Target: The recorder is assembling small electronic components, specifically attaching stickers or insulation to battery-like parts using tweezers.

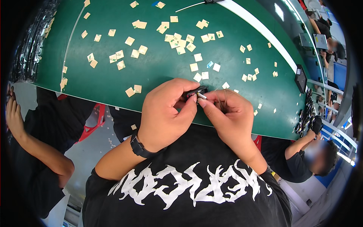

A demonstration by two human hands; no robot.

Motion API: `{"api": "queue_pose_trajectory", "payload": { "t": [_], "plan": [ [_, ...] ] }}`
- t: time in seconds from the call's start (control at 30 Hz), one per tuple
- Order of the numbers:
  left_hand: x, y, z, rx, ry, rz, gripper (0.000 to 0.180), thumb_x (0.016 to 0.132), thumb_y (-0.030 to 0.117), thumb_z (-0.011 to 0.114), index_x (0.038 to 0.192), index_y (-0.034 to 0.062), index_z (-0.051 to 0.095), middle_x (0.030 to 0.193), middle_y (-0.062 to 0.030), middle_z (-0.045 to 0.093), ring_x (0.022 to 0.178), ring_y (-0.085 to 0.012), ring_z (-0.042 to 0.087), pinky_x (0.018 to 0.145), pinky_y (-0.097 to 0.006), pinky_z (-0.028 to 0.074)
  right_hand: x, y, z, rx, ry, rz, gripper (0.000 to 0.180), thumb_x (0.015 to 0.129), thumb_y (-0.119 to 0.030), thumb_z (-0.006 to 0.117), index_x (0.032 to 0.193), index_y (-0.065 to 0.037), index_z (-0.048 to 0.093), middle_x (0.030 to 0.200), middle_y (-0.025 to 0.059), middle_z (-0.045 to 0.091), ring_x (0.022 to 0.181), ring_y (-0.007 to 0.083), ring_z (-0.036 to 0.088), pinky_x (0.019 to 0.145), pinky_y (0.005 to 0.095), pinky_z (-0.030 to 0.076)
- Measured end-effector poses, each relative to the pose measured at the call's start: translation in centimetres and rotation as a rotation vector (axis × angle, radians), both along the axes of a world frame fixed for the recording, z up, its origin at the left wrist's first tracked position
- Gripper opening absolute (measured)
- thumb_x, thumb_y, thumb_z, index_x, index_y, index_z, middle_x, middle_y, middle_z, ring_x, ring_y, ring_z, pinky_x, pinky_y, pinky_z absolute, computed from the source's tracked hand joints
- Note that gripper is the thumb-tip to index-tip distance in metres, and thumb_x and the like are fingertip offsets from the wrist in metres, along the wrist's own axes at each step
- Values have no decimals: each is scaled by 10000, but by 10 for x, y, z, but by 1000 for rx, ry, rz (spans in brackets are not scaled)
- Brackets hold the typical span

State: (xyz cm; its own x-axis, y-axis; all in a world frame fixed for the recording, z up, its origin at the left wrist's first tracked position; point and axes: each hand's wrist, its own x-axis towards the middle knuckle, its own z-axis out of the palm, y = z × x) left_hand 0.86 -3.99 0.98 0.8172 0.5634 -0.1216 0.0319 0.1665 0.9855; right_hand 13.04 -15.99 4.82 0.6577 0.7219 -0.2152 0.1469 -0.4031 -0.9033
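My left hand (166, 113) grips a small black part (196, 91) between thumb and fingers, just above the near edge of the green table (151, 73). My right hand (227, 113) meets it from the right and pinches a tiny light-coloured piece (201, 96) against the black part with thumb and forefinger. Both hands touch at the fingertips. A black band sits on my left wrist (140, 146). Most of the black part is hidden by my fingers.
Several small tan and white square backing papers (177, 39) lie scattered over the table. A white stripe (257, 28) crosses its far right. Another person's arm (22, 132) is at the left, a seated person (317, 155) at the right, a red stool (94, 121) below.
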Motion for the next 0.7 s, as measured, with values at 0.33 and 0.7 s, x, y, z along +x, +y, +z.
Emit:
{"api": "queue_pose_trajectory", "payload": {
  "t": [0.33,0.7],
  "plan": [
    [-6,6,-3,84,3,-66,258,955,-92,576,1212,-68,593,1079,-118,655,916,-113,665,794,-249,550,0,7,4,-73,252,-83,140,932,-118,725,953,19,744,762,7,706,640,20,522,556,198,410],
    [-9,9,-5,7,-29,-86,293,980,-71,543,1273,-75,552,1143,-123,635,1019,-146,659,915,-305,570,0,14,-7,-78,281,-189,175,882,-126,788,829,9,689,706,-15,662,613,9,477,529,195,371]
  ]
}}
